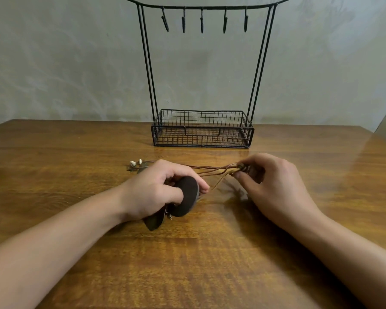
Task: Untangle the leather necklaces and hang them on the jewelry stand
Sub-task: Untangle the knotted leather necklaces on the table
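Over wooden table [187,253], left hand [152,188] grips dark pendant [185,197]; right hand [270,181] pinches leather cords [218,169].

Tangled brown leather necklaces [212,171], empty black stand [202,72]

Glossy wood table [210,253]; matt black wire stand [202,128]; leather cords [212,169]; pendant [185,197] possibly felt.

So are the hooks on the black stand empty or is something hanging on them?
Empty. All five hooks on the jewelry stand hang bare; the leather cords are stretched between both hands above the table.
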